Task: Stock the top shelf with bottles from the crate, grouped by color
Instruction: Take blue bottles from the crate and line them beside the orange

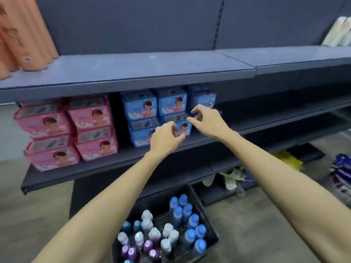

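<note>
A black crate [207,217] stands on the floor below my arms. It holds several blue bottles [187,219] on its right, pale grey-blue bottles [152,230] in the middle and purple bottles [146,247] at the front left. The top shelf [144,67] is a dark grey board above. My left hand [165,136] and my right hand [207,119] are both raised in front of the middle shelf, fingers loosely curled, holding nothing. Neither hand touches a bottle.
Orange bottles [24,37] stand at the top shelf's left end, pale ones [338,31] at its far right. Pink packs [64,130] and blue packs [155,112] fill the middle shelf. Sandals [231,177] lie on the bottom shelf; bags [340,175] lie on the floor at right.
</note>
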Motion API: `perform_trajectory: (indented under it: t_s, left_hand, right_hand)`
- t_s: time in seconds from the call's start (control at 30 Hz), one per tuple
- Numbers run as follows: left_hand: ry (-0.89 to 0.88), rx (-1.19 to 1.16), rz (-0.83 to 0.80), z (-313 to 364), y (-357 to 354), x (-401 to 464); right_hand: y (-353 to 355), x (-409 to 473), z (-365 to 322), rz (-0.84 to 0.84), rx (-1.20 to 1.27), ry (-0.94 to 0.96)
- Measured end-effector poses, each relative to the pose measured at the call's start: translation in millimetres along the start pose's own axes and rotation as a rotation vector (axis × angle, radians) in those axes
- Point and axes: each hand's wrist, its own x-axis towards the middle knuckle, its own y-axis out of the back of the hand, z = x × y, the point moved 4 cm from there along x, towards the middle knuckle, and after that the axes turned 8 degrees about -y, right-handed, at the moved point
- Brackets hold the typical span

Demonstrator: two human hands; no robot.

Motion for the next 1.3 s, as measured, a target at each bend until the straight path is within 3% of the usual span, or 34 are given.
perform_trajectory:
  t_s: [0.27,0.4,0.67,0.8,1.1,1.3]
  left_hand:
    - [0.280,-0.094,-0.242,-95,-146,-105]
    - [0.424,-0.102,-0.270,-145,-195,-163]
    - [0.627,-0.059,-0.347,-186,-261,-267]
    - [0.659,-0.035,-0.351,-203,-285,-287]
    - [0.689,-0.022,-0.378,-228,-314,-311]
    - [0.697,-0.007,-0.374,-236,-312,-309]
  right_hand:
    - [-158,-54,142,-0.268,0.091,-0.288]
    - [-241,-83,201,-0.410,0.057,-0.371]
    - [-368,-153,298,-0.798,-0.276,-0.465]
    - [-418,-183,322,-0.962,-0.442,-0.358]
    - [-466,-192,341,-0.884,-0.666,-0.185]
    - [-462,-184,339,-0.874,-0.670,-0.157]
